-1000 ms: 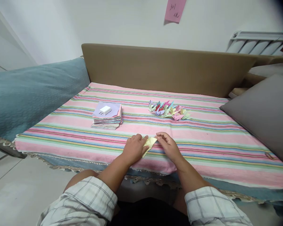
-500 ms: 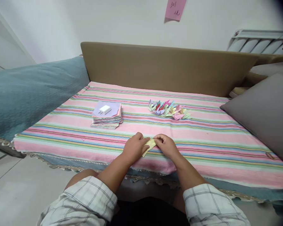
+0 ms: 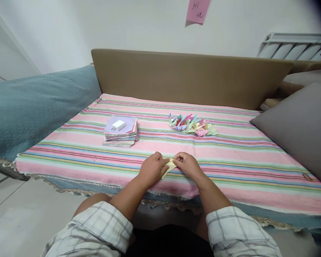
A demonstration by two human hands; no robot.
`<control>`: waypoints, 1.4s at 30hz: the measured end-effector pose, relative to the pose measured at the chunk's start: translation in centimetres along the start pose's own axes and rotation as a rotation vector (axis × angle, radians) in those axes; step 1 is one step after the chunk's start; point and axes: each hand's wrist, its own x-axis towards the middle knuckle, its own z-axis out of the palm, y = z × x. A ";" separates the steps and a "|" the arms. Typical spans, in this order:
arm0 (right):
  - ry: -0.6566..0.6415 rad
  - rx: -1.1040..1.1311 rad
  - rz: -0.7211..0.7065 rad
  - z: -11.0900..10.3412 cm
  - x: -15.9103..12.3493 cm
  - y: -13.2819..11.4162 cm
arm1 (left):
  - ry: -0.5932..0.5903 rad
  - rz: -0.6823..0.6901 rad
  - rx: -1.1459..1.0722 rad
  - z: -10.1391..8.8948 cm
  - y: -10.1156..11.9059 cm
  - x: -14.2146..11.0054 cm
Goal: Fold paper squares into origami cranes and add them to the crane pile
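Observation:
A small piece of folded yellow paper (image 3: 170, 167) lies on the striped cloth near the seat's front edge. My left hand (image 3: 154, 167) rests over its left side, fingers pressing it against the cloth. At the paper's upper right edge, my right hand (image 3: 186, 164) pinches it between thumb and fingers. Part of the paper is hidden beneath the left fingers. Beyond my hands lies a cluster of folded paper cranes (image 3: 189, 125) in many colours. To the left stands a stack of coloured paper sheets (image 3: 121, 139), with a white charger plug (image 3: 118, 125) on top.
The pink striped cloth (image 3: 69, 150) covers the sofa seat. A brown backrest (image 3: 187, 78) closes off the far side, a blue padded armrest (image 3: 42, 107) the left. Grey cushions (image 3: 302, 125) lean at the right. A pink note (image 3: 198, 11) hangs on the wall.
My right hand has shifted very slightly left along the paper's upper edge, closer to my left hand. The left hand stays in about the same place on the paper.

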 end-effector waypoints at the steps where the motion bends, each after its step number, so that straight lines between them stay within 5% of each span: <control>1: -0.005 -0.003 -0.009 -0.1 0.0 0.0 | 0.001 -0.003 -0.014 0.1 -0.1 0.0; 10: -0.044 0.114 -0.049 -1.0 -0.5 0.1 | 0.017 0.001 -0.042 0.5 -0.4 -0.2; 14: -0.086 0.169 -0.178 -1.4 -1.0 0.0 | 0.024 -0.002 -0.046 0.7 -0.5 -0.3; 20: -0.160 -0.014 -0.245 -1.2 -1.3 0.4 | 0.061 0.043 -0.074 1.2 -1.0 -0.5; 34: -0.025 -0.077 -0.220 -0.4 -1.1 -0.1 | 0.109 0.070 -0.059 2.1 -1.8 -0.9; 42: -0.079 -0.178 -0.435 0.2 -1.4 -0.1 | 0.109 0.053 -0.023 1.9 -1.7 -1.0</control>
